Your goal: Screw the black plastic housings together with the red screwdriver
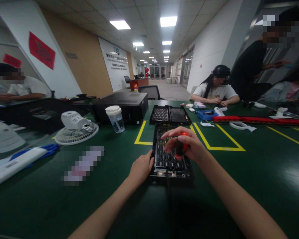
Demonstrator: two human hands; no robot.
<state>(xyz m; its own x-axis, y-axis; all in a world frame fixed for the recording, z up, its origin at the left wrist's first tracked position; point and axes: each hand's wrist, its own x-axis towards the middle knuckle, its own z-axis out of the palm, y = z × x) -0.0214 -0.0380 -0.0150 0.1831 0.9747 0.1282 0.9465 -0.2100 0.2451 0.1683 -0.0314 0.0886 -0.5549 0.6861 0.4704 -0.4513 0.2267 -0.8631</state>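
A flat black housing [190,174] lies on the green table in front of me, with a grid of dark oval cells [161,162] inside and a black cable at its near end. My left hand [141,167] grips the housing's left edge, fingers closed against its side. Above the grid, my right hand [196,147] holds a screwdriver [182,146] with a red and black handle, tilted, its tip hidden. Some fingers of that hand stretch out to the left over the cells. Just beyond sits an open black case [180,114] with a similar grid in one half.
To the left are a plastic cup with a white lid [115,119], a black box [129,99], a white fan [77,129] and a blurred flat item [84,166]. A blue tray [205,115] and a tape roll [238,125] lie right. Other people [218,89] sit across the table.
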